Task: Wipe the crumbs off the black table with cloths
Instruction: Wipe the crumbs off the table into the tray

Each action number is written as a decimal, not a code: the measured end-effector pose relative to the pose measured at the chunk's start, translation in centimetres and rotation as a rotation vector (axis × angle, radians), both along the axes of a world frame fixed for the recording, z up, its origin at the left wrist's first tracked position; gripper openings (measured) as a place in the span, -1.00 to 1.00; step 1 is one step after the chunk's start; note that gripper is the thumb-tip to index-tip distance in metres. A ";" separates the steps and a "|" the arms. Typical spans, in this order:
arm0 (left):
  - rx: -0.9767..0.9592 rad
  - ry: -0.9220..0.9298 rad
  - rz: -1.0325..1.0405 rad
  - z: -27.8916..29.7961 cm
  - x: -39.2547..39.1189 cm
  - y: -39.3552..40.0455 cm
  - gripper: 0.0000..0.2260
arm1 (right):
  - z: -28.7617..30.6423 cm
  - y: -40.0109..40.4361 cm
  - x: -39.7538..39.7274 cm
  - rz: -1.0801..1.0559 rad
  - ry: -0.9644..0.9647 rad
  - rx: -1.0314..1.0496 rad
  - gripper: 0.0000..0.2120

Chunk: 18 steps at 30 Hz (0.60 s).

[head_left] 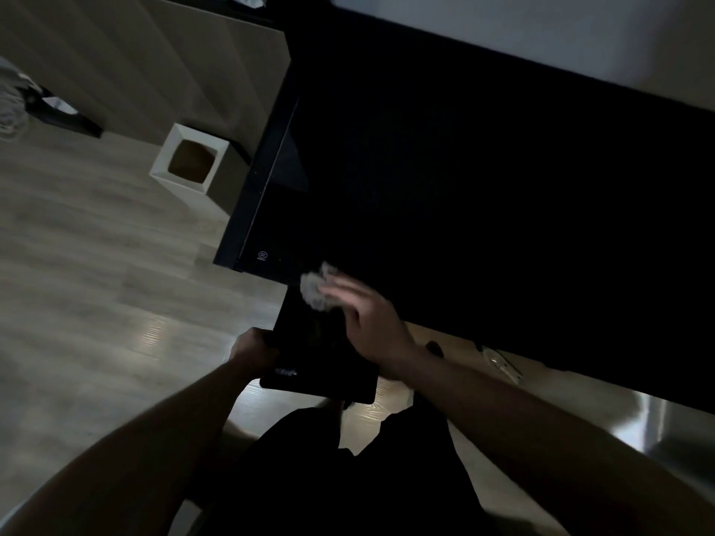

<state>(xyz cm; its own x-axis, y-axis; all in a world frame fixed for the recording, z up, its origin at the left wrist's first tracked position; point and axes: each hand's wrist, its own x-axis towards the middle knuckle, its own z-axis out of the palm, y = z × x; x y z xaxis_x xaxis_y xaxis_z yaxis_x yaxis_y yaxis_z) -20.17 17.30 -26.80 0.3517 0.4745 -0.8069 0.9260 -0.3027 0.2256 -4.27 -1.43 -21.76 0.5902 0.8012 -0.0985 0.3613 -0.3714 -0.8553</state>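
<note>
The black table [483, 187] fills the upper right of the head view. At its near left corner my right hand [363, 315] lies over a crumpled grey-white cloth [315, 286] at the table's edge, blurred by motion. My left hand [251, 348] grips the left side of a flat black tray [309, 353] held just below that table corner, under the cloth. Crumbs are too dark to make out.
A white square bin [191, 158] with a brown inside stands on the wooden floor [96, 265] left of the table. A dark low stand [65, 118] with grey fabric sits at far left. A white power strip [503, 361] lies under the table's near edge.
</note>
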 end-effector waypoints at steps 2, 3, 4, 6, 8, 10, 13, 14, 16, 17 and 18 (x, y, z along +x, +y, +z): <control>-0.006 -0.003 0.000 -0.3 -0.4 0.7 -0.87 | 0.4 2.9 2.8 -0.058 -0.069 0.014 -0.53; -0.008 -0.006 -0.001 -0.4 -0.5 1.0 -0.86 | 0.3 4.5 4.2 -0.075 -0.110 0.006 -0.54; -0.002 -0.006 -0.006 -0.6 -0.7 1.3 -0.86 | 0.2 6.1 5.5 -0.083 -0.135 -0.019 -0.55; 0.019 0.000 -0.014 -0.7 -0.8 1.8 -0.86 | -0.5 9.1 7.1 -0.073 -0.161 -0.091 -0.58; 0.038 0.002 -0.011 -0.9 -0.8 2.2 -0.87 | -1.7 11.5 7.7 0.017 -0.198 -0.148 -0.58; 0.059 0.011 -0.011 -1.0 -0.8 2.5 -0.87 | -3.0 12.8 6.8 0.134 -0.287 -0.246 -0.54; 0.072 0.018 -0.007 -1.3 -1.0 3.2 -0.87 | -4.1 12.6 4.8 0.223 -0.361 -0.297 -0.41; 0.077 0.019 -0.002 -1.3 -1.0 3.4 -0.86 | -4.1 12.1 4.0 0.272 -0.350 -0.280 -0.36; 0.076 0.018 0.010 -1.3 -1.1 3.7 -0.85 | -4.0 10.3 2.3 0.411 -0.296 -0.250 -0.33; 0.070 0.016 0.012 -1.2 -1.1 3.7 -0.85 | -4.1 9.0 1.3 0.455 -0.260 -0.238 -0.33; 0.064 0.013 0.010 -1.1 -1.0 3.7 -0.86 | -4.1 7.5 0.3 0.479 -0.235 -0.214 -0.34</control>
<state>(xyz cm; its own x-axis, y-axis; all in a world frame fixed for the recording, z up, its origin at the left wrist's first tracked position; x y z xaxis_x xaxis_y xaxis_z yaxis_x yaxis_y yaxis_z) -21.21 20.96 -27.91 0.3366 0.5286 -0.7793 0.9318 -0.3067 0.1944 -3.97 6.06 -25.84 0.1917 0.9612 -0.1984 0.7034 -0.2755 -0.6552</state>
